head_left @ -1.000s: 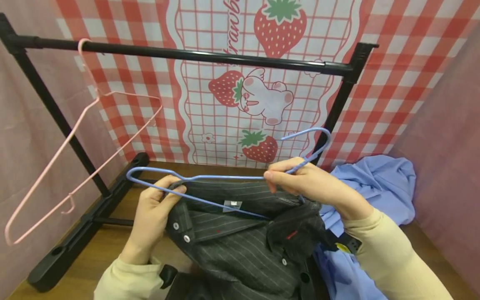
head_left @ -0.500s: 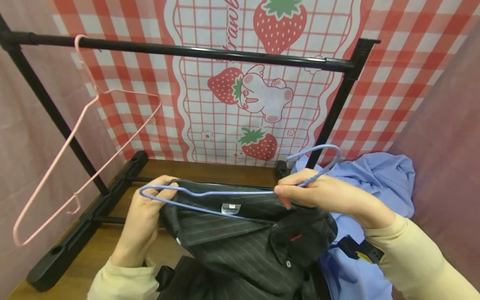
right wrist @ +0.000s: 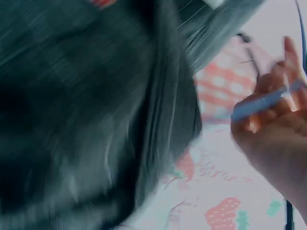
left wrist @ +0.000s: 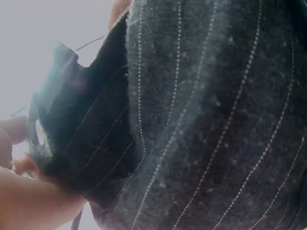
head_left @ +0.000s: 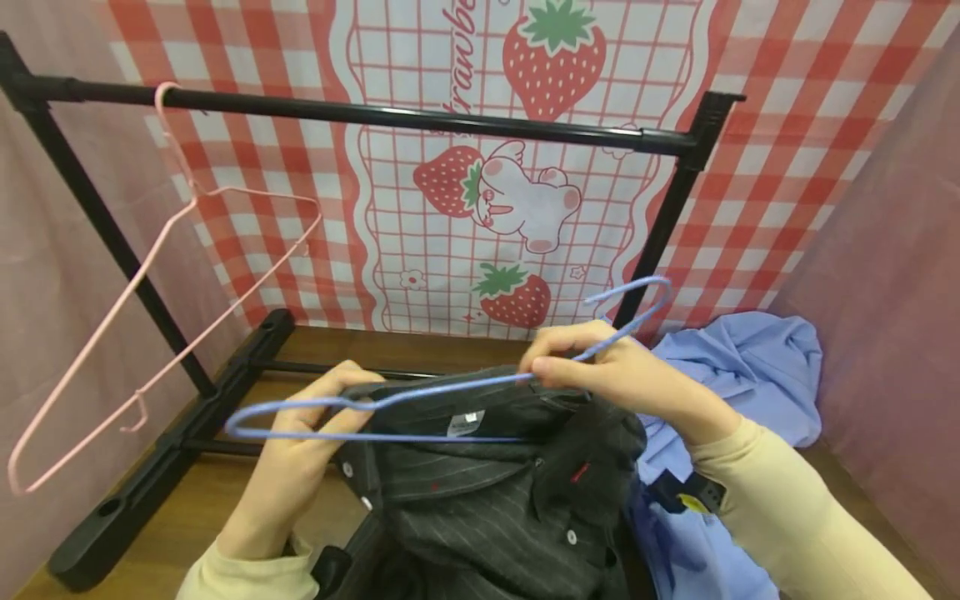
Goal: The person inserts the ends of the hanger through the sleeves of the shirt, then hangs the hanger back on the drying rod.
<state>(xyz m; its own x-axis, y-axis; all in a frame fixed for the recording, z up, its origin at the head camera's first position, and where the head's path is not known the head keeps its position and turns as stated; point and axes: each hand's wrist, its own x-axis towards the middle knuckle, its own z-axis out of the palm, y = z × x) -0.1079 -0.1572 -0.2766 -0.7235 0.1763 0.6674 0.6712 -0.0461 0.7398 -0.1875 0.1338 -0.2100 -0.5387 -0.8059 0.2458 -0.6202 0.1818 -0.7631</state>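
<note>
A dark grey pinstriped shirt [head_left: 480, 508] with white buttons and a pale inner label hangs between my hands in the head view. At its left edge, my left hand [head_left: 307, 442] pinches the cloth between thumb and fingers. My right hand [head_left: 592, 358] grips a blue hanger [head_left: 442, 389] near the base of its hook. The hanger's left end sticks out past the shirt and crosses over my left hand; its right end is hidden by the shirt. Striped cloth [left wrist: 201, 115] fills most of the left wrist view. The right wrist view is blurred.
A black rack [head_left: 420, 114] stands behind, with a pink hanger [head_left: 168, 225] hung at the left of its bar. Crumpled light blue cloth [head_left: 750, 375] lies on the wooden surface [head_left: 180, 517] at the right. A strawberry-patterned cloth [head_left: 517, 192] forms the backdrop.
The blue hanger swings right and down, then back left and up with my right hand. Its left end now reaches farther left, past my left hand. My left hand keeps pinching the shirt's edge.
</note>
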